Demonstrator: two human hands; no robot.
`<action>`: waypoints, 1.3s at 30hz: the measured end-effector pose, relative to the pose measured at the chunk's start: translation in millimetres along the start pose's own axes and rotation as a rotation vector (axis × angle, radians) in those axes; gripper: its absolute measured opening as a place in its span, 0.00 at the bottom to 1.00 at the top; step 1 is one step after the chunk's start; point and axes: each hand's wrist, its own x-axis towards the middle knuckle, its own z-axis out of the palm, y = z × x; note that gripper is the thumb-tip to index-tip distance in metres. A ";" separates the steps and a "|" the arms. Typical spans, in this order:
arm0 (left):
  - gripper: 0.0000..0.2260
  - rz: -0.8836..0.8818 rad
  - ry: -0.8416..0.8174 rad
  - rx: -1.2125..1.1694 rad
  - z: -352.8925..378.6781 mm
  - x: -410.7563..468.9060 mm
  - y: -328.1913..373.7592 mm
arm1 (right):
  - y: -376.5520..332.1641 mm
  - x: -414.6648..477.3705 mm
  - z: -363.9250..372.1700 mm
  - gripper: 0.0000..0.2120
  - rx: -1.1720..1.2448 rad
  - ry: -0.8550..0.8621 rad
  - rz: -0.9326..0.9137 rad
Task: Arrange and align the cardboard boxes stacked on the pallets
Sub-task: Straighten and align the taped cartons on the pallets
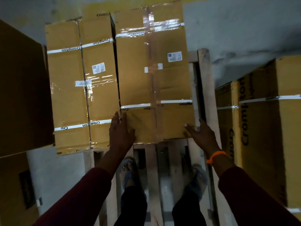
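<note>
Two long cardboard boxes with white straps lie side by side on a wooden pallet. The right box stands slightly higher and further back than the left box, with a dark gap between them. My left hand lies flat on the right box's near left corner, fingers straight. My right hand presses the box's near right corner, with the thumb on top and the fingers down the side.
A tall box stands close on the left, and more strapped boxes are stacked on the right. Grey floor lies beyond. My feet in sandals stand on the pallet slats below the boxes.
</note>
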 end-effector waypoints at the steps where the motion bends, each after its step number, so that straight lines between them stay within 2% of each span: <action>1: 0.32 0.055 -0.025 -0.007 -4.2 -8.9 24.7 | -6.8 -9.5 -11.2 0.39 -0.040 0.024 -0.023; 4: 0.30 0.233 -0.110 -0.070 -14.8 -40.1 112.7 | -18.6 -39.5 -58.2 0.42 -0.040 0.074 -0.038; 9: 0.33 0.472 -0.233 -0.129 -23.2 -96.5 279.5 | -36.8 -98.2 -178.3 0.32 0.076 0.252 -0.091; 13: 0.26 0.521 -0.384 -0.186 -19.4 -151.6 394.9 | -2.3 -123.8 -278.8 0.28 0.127 0.410 -0.053; 16: 0.21 0.431 -0.514 -0.223 18.5 -177.8 440.6 | 49.5 -129.6 -331.3 0.26 0.177 0.495 0.062; 24: 0.23 0.026 -0.777 -0.339 173.8 -191.0 431.9 | 216.6 -84.5 -418.1 0.35 -0.014 0.598 0.283; 26: 0.27 -0.019 -0.823 -0.385 205.8 -192.9 424.3 | 249.4 -64.9 -427.0 0.40 -0.151 0.661 0.268; 27: 0.33 -0.020 -0.827 -0.402 218.0 -193.1 420.9 | 257.8 -58.6 -430.1 0.41 -0.205 0.686 0.259; 29: 0.39 -0.017 -0.807 -0.450 233.0 -191.8 412.3 | 263.9 -50.7 -431.3 0.42 -0.214 0.718 0.277; 33: 0.42 -0.067 -0.845 -0.562 234.9 -193.2 398.5 | 268.8 -52.4 -425.2 0.51 -0.115 0.717 0.310; 36: 0.31 -0.143 -0.820 -0.670 218.4 -180.7 393.5 | 243.8 -62.2 -423.5 0.45 -0.022 0.681 0.263; 39: 0.35 -0.085 -0.778 -0.740 185.0 -158.2 394.1 | 207.0 -72.6 -425.7 0.43 -0.003 0.699 0.229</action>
